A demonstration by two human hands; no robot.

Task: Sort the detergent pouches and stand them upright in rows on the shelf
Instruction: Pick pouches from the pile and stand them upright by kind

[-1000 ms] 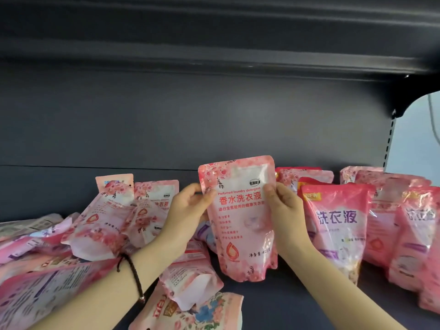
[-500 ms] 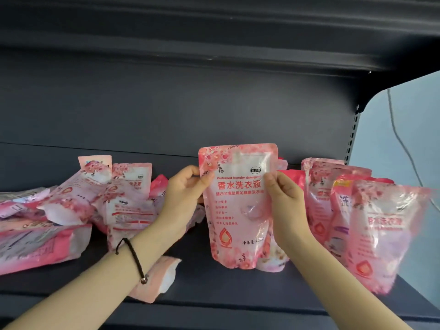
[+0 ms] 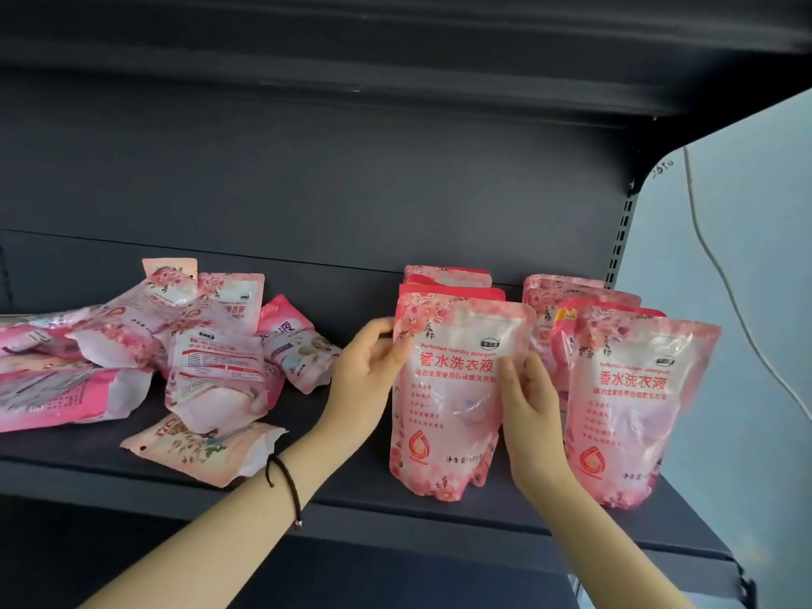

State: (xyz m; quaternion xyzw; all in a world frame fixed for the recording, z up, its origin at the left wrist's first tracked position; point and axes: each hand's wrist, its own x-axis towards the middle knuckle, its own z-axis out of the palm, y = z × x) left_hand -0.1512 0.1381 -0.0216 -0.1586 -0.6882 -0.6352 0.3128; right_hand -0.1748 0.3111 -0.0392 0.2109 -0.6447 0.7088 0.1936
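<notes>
A pink floral detergent pouch (image 3: 448, 389) stands upright at the front of the dark shelf (image 3: 351, 490). My left hand (image 3: 364, 380) grips its left edge, and my right hand (image 3: 527, 406) holds its right edge with the thumb on the front. Behind it stand two more pink pouches (image 3: 448, 285) in a row. To the right stands another row, fronted by a matching floral pouch (image 3: 632, 402). A heap of unsorted pouches (image 3: 175, 340) lies tumbled on the shelf's left side.
A pale flowered pouch (image 3: 206, 446) lies flat near the shelf's front edge, left of my left arm. The upper shelf (image 3: 395, 50) hangs overhead. The slotted upright (image 3: 619, 239) ends the shelf at the right, with a wall and a cable (image 3: 720, 265) beyond.
Both hands carried the floral pouch rightward and down, from mid-air onto the shelf in front of the middle row. My view shifted right with it.
</notes>
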